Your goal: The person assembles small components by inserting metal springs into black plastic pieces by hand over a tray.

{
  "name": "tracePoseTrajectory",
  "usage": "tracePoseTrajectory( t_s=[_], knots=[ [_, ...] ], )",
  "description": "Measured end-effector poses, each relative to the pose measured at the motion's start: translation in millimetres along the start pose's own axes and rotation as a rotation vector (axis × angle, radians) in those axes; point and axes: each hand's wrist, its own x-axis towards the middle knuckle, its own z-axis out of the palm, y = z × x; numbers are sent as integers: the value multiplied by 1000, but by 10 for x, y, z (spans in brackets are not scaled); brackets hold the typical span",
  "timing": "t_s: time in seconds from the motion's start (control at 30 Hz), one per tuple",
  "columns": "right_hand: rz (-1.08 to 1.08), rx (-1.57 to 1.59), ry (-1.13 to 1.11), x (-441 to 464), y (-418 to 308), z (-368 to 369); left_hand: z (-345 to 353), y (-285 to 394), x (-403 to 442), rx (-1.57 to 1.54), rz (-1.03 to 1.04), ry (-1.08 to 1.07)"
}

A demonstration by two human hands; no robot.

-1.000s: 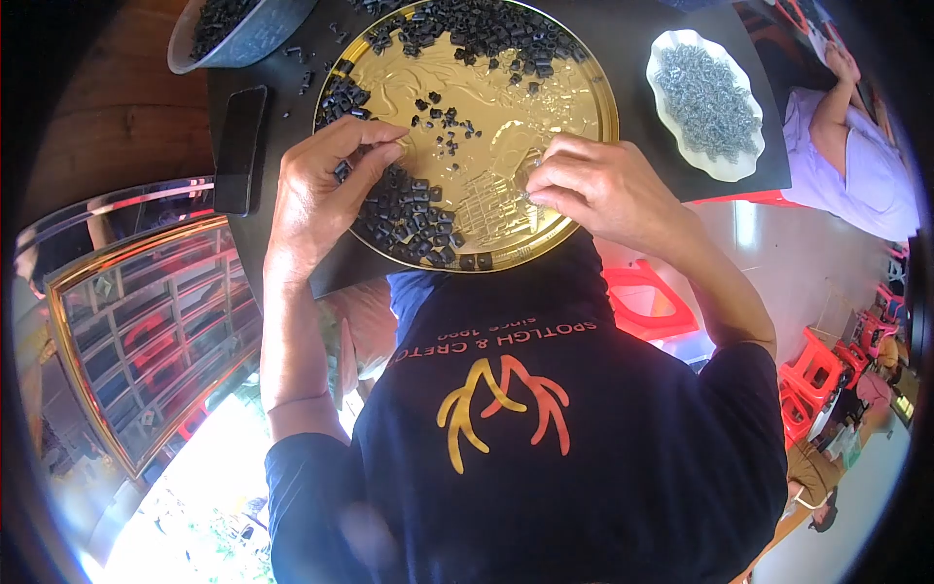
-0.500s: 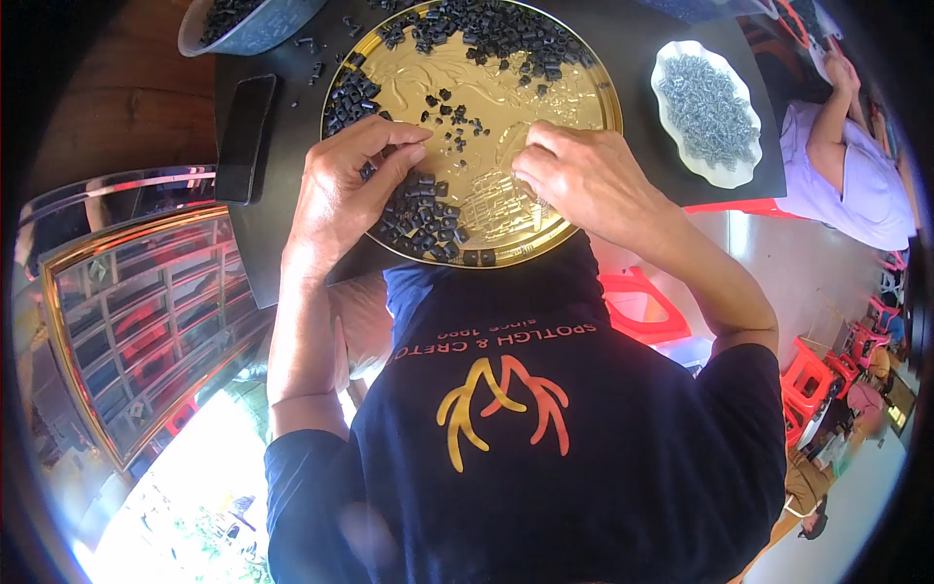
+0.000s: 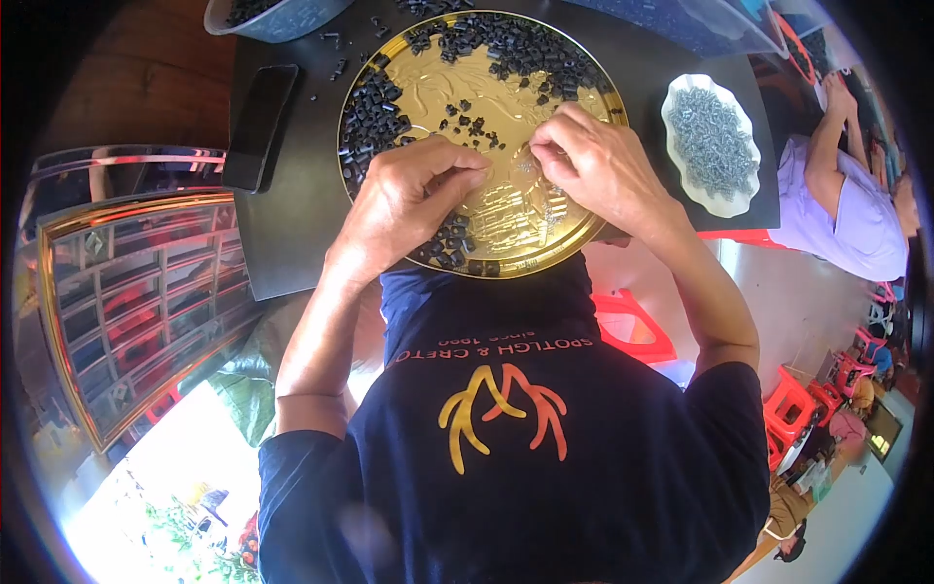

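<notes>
Black pieces (image 3: 375, 112), just beside left hand (image 3: 404, 187), on tray (gold) (image 3: 462, 83)

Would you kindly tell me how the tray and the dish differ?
The tray is gold and round; the dish is white and elongated with a wavy edge.
The tray is larger than the dish.
The tray's black pieces leave bare patches, while the dish's grey pieces cover most of its inside.
Both hold many small pieces.
</notes>
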Motion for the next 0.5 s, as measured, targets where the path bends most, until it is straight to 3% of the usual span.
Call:
tracePoseTrajectory(
  t_s=[0.3, 0.4, 0.5],
  knots=[
    [-87, -58, -73, -53, -82, 55, 30, 9, 32, -19, -36, 21],
    [-25, -43, -146, -11, -100, 3, 47, 34, 42, -29, -66, 10],
    [21, 253, -74, 10, -56, -20, 79, 68, 67, -90, -127, 15]
  ],
)
